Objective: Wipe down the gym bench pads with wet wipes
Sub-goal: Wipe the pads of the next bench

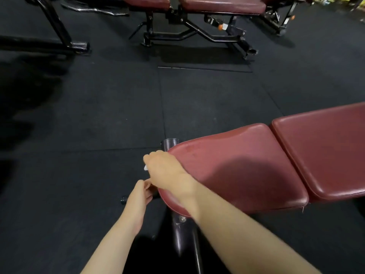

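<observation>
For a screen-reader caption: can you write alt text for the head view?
The right hand presses a white wipe on the front edge of a maroon seat pad, while the left hand touches the edge just below. The back pad extends right; another bench stands across the black floor.

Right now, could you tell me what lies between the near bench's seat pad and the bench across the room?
In the head view, only bare black rubber floor lies between the seat pad and the far bench.
</observation>
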